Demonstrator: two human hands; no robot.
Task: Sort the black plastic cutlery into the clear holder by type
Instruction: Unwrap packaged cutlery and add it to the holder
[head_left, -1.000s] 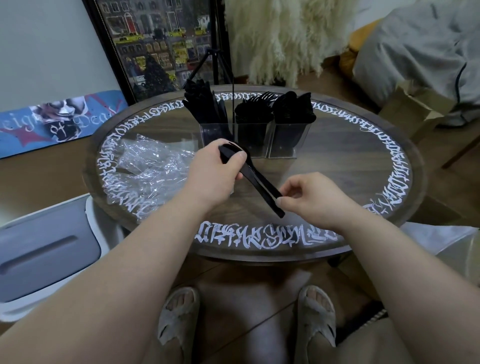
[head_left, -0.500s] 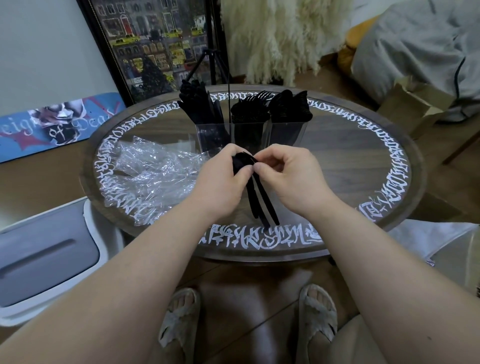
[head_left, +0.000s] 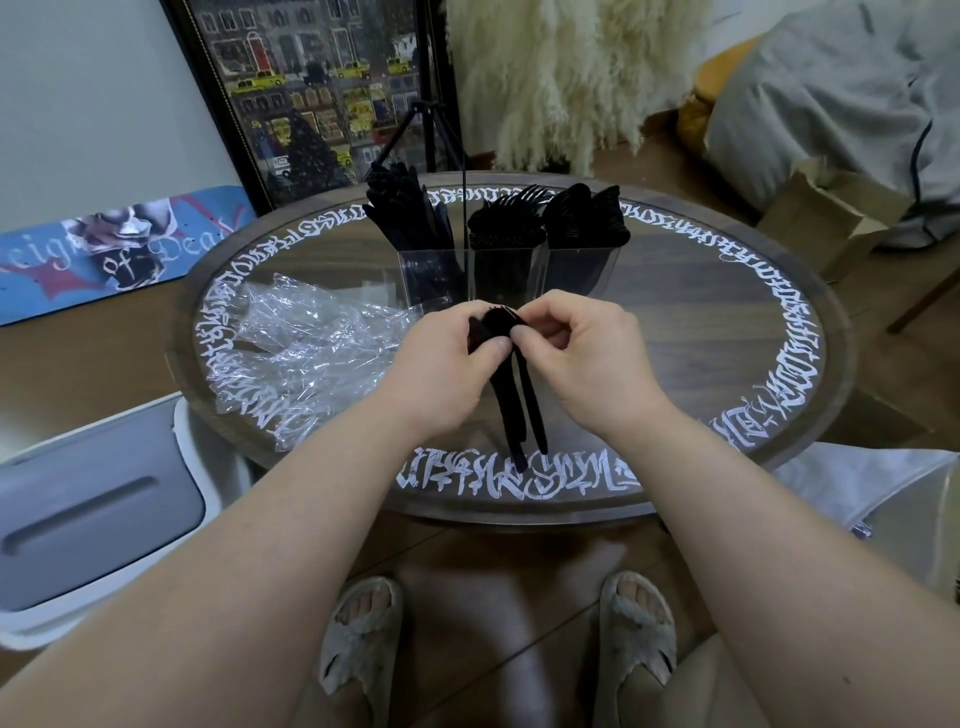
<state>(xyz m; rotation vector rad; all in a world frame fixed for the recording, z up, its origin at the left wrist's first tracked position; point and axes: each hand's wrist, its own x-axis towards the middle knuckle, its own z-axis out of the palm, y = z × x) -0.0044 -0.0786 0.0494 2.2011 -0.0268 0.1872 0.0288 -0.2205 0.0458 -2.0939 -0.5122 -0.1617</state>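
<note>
A small bunch of black plastic cutlery (head_left: 514, 410) hangs handles-down over the near half of the round table (head_left: 727, 332). My left hand (head_left: 441, 374) grips the bunch at its heads. My right hand (head_left: 582, 358) pinches the top of the same bunch with thumb and fingertips. The heads are mostly hidden by my fingers, so their types are unclear. Just behind my hands stands the clear holder (head_left: 506, 275) with three compartments: knives (head_left: 405, 218) on the left, forks (head_left: 509, 218) in the middle, spoons (head_left: 584, 218) on the right.
Crumpled clear plastic wrapping (head_left: 306, 358) lies on the table's left side. A white bin with a grey lid (head_left: 93, 514) stands at the left of the table. A cardboard box (head_left: 831, 218) sits on the floor at the right. A tripod (head_left: 431, 135) stands behind the holder.
My right hand moved from the handle ends up to the heads of the cutlery, beside my left hand. The bunch swung from slanted to hanging nearly straight down.
</note>
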